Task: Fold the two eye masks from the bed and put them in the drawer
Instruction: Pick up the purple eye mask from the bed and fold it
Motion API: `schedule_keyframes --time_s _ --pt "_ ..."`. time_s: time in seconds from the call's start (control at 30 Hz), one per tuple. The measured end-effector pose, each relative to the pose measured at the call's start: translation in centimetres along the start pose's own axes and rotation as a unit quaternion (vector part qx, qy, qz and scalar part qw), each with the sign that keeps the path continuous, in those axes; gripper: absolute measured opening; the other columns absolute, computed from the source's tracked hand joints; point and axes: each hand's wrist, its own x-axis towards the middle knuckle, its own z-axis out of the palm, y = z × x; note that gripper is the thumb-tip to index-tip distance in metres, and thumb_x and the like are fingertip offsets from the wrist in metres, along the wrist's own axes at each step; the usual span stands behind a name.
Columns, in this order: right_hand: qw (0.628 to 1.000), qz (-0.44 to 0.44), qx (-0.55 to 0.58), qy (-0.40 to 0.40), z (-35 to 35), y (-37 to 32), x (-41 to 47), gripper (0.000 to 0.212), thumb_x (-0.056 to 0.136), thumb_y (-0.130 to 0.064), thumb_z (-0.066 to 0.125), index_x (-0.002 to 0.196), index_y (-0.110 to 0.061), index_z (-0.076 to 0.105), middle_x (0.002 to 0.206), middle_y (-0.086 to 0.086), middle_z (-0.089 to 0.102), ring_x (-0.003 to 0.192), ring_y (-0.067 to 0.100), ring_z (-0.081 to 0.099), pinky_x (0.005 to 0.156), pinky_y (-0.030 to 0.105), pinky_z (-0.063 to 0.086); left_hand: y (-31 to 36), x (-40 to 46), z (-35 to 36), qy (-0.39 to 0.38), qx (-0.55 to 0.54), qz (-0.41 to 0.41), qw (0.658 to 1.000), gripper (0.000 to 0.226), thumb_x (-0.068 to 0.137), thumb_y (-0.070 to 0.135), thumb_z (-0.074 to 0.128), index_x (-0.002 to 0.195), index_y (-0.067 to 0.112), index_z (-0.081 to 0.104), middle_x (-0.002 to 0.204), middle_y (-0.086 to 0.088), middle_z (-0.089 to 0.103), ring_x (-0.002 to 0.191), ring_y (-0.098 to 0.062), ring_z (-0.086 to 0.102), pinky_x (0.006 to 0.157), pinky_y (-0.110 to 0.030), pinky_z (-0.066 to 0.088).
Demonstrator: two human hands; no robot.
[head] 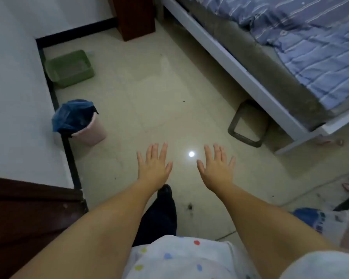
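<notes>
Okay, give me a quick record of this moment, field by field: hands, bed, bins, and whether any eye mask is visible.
left hand: left hand, open, fingers spread, empty, held over the floor
right hand: right hand, open, empty
bed: white-framed bed with blue striped bedding, upper right
bins: pink waste bin with blue liner; green plastic basket, both by the left wall
eye masks: none visible
drawer: not identifiable

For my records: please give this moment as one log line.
left hand: open, empty | right hand: open, empty | bed: no masks visible

head cam | looks steeply down | floor (149,101) near, bed (310,47) upper right
</notes>
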Motion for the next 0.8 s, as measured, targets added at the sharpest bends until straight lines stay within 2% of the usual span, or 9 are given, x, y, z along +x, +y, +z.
schedule_keyframes --time_s 0.1,0.23,0.47,0.8 --pt "0.999 0.017 0.009 0.029 -3.5 -0.9 6.3 0.060 0.094 -0.052 0.018 0.147 -0.029 0.002 0.159 0.005 0.005 0.145 0.024 -0.001 0.113 0.057 0.000 -0.7 7.3 -3.6 0.029 0.001 0.024 0.999 0.064 0.095 0.048 0.023 0.148 0.025 -0.005 0.158 -0.008 0.011 0.145 -0.024 0.008 0.114 -0.058 0.001" --pt "0.999 0.027 0.017 0.031 -7.9 -1.2 13.8 0.059 0.094 -0.051 0.018 0.147 -0.029 0.003 0.159 0.006 0.006 0.146 0.023 -0.001 0.114 0.056 -0.001 0.0 16.1 -7.8 0.031 -0.006 0.049 0.998 0.064 0.095 0.046 0.026 0.148 0.024 -0.001 0.158 -0.009 0.013 0.145 -0.024 0.009 0.114 -0.058 0.001" --pt "0.997 0.055 0.028 0.050 -12.3 1.9 27.4 0.057 0.095 -0.047 0.023 0.146 -0.027 0.010 0.158 0.007 0.012 0.145 0.023 0.003 0.114 0.058 0.001 4.3 30.5 -10.6 0.025 0.012 0.087 0.996 0.064 0.094 0.046 0.027 0.148 0.024 -0.001 0.157 -0.009 0.015 0.145 -0.024 0.011 0.114 -0.058 0.004" --pt "0.999 -0.009 -0.028 0.038 -23.9 6.6 53.8 0.060 0.094 -0.050 0.020 0.147 -0.029 0.003 0.159 0.007 0.007 0.146 0.024 0.000 0.112 0.059 -0.003 10.6 53.2 -19.2 0.048 -0.011 0.024 0.999 0.064 0.095 0.046 0.027 0.148 0.023 0.000 0.157 -0.009 0.015 0.144 -0.024 0.011 0.114 -0.058 0.004"
